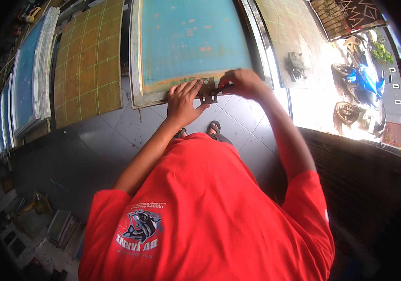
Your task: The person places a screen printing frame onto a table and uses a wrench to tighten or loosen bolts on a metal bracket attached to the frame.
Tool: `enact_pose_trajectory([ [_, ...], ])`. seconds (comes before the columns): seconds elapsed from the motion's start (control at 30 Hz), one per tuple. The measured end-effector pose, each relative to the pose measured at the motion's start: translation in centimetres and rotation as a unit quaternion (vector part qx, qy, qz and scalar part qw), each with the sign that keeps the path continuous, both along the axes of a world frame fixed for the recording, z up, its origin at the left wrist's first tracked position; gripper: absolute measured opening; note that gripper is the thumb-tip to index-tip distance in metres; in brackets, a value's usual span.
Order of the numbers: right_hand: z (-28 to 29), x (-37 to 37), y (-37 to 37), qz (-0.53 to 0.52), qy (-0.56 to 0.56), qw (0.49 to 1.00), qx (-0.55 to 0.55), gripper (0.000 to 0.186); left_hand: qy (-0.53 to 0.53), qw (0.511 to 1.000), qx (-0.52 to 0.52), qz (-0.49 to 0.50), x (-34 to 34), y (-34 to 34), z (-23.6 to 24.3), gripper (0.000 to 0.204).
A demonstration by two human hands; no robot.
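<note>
A flat brown metal bracket [208, 95] with round holes and slots sits at the near edge of a screen-printing frame [191, 51] with blue mesh. Across the left side of the bracket and the frame's edge lies my left hand [182, 99], fingers stretched out and thumb pointing right below it. My right hand [244, 84] is closed, its fingers curled round a dark, slim, handle-like piece [224, 89] that meets the bracket's right side. The exact kind of that piece is partly hidden by the fingers.
A brown board with green grid lines [88, 61] stands left of the frame, with more blue screens [28, 77] beyond. At right, several small dark metal parts [296, 66] lie on a pale board [294, 28]. A blue motorcycle [365, 84] is farther right. Grey tiles [238, 112] lie below.
</note>
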State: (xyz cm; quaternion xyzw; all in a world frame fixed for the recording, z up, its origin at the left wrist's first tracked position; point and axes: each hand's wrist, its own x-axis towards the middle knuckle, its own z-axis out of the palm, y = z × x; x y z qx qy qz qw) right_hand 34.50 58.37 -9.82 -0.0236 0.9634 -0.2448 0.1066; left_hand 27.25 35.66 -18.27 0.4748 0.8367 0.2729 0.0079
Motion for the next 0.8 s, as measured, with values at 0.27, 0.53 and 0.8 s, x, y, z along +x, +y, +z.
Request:
enact_pose_trajectory([
  [0.27,2.7,-7.0,-3.2,0.288,0.090,0.907,0.294,0.016,-0.012,1.000,0.023,-0.016,-0.1,-0.1,0.4,0.075],
  [0.53,-1.4,5.7,-3.3,-0.276,0.075,0.945,-0.155,0.028,-0.017,1.000,0.000,0.010,0.3,-0.1,0.5,0.076],
  [0.8,-4.0,8.4,-11.2,-0.355,0.105,0.924,-0.095,0.038,-0.024,1.000,0.009,0.001,0.0,0.1,0.7,0.077],
])
